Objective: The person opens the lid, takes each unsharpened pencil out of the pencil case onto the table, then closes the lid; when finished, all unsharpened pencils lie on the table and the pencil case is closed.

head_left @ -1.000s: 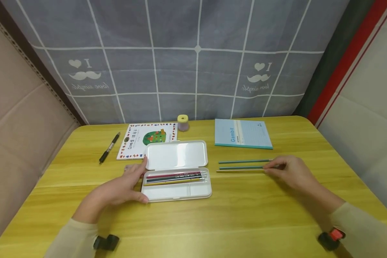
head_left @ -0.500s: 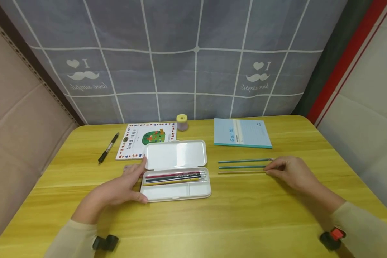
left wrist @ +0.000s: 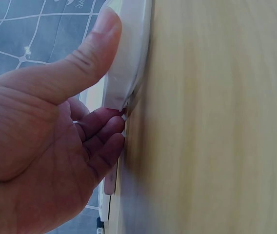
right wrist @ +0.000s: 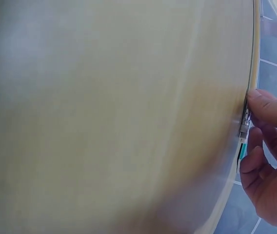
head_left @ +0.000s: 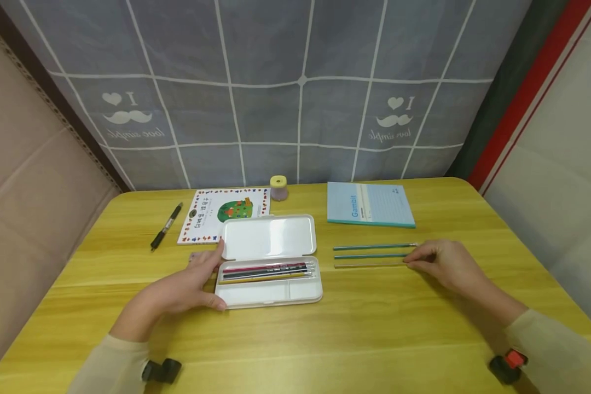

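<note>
Left hand [head_left: 179,293] grips case [head_left: 270,291]; right hand [head_left: 445,262] pinches pencil [head_left: 369,266].

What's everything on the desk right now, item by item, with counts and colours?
pencil case: 1, white, open, centre of the table, lid flipped back
pencils in case: several, red, dark and yellow, in the upper tray compartment
loose pencils: 3, two teal and one tan, lying parallel right of the case
notebook: 1, light blue, back right
picture book: 1, white with colourful border, behind the case
pen: 1, black, back left
sharpener: 1, yellow top, back centre
table: 1, yellow wood
left hand: grips the case's left end
right hand: fingertips at the right ends of the loose pencils; grip unclear
</note>
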